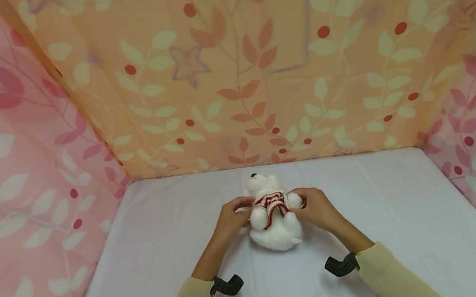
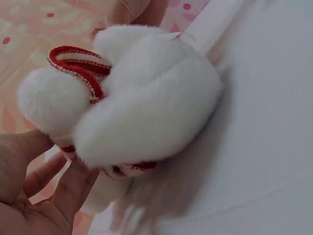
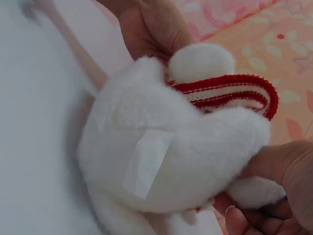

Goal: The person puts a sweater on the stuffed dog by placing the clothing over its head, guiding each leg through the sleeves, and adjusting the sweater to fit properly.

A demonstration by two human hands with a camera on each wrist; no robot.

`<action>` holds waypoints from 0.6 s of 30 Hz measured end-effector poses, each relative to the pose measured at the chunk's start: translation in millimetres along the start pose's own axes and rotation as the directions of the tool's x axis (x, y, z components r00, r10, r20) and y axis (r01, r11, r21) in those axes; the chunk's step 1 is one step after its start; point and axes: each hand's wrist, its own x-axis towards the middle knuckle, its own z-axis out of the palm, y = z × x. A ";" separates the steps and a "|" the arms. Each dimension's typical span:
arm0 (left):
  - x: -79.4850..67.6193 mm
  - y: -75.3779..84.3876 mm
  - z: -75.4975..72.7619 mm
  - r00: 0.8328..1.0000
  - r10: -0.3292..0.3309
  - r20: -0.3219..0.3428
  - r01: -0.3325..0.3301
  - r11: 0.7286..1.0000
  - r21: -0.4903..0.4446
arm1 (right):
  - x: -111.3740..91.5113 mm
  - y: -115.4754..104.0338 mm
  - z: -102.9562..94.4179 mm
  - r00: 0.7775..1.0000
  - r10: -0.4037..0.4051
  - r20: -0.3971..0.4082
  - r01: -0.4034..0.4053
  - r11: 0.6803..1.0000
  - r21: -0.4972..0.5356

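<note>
A white plush bear (image 1: pixel 276 236) in a red and white striped knitted sweater (image 1: pixel 270 201) is on the white table, its head toward the far side. My left hand (image 1: pixel 228 217) holds it by the sweater's left side, near one arm. On the opposite side my right hand (image 1: pixel 317 207) grips the bear by its other arm. The left wrist view shows the left thumb and fingers (image 2: pixel 73 188) pinching the plush bear (image 2: pixel 156 93) below its paw. A blank white tag (image 3: pixel 146 164) hangs from the fur in the right wrist view, where the right fingertips are partly hidden.
A white cloth (image 1: pixel 161 223) covers the table. Behind it hangs an orange leaf-patterned curtain (image 1: pixel 243 90), with pink patterned curtains (image 1: pixel 18 204) at both sides. Black wrist camera mounts (image 1: pixel 229 286) sit on both wrists, near the beige sleeves.
</note>
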 end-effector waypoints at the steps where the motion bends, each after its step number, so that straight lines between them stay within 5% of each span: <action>1: 0.5 0.0 0.4 1.000 -0.004 0.005 0.004 1.000 -0.007 | 0.1 0.8 1.3 1.000 0.007 -0.008 -0.007 1.000 0.002; 8: 4.9 -3.7 -4.7 0.999 -0.027 0.043 0.026 0.999 0.036 | 0.7 13.7 9.4 0.986 0.158 0.055 -0.164 0.975 0.149; 15: 10.8 -7.8 -8.1 0.996 -0.014 0.083 0.016 0.999 -0.029 | 5.0 24.2 -7.3 0.958 0.136 0.252 -0.203 0.943 0.263; 18: 13.7 -8.6 -6.8 0.998 -0.010 0.068 0.013 0.999 -0.035 | 8.1 26.2 -9.7 0.964 0.163 0.210 -0.227 0.916 0.332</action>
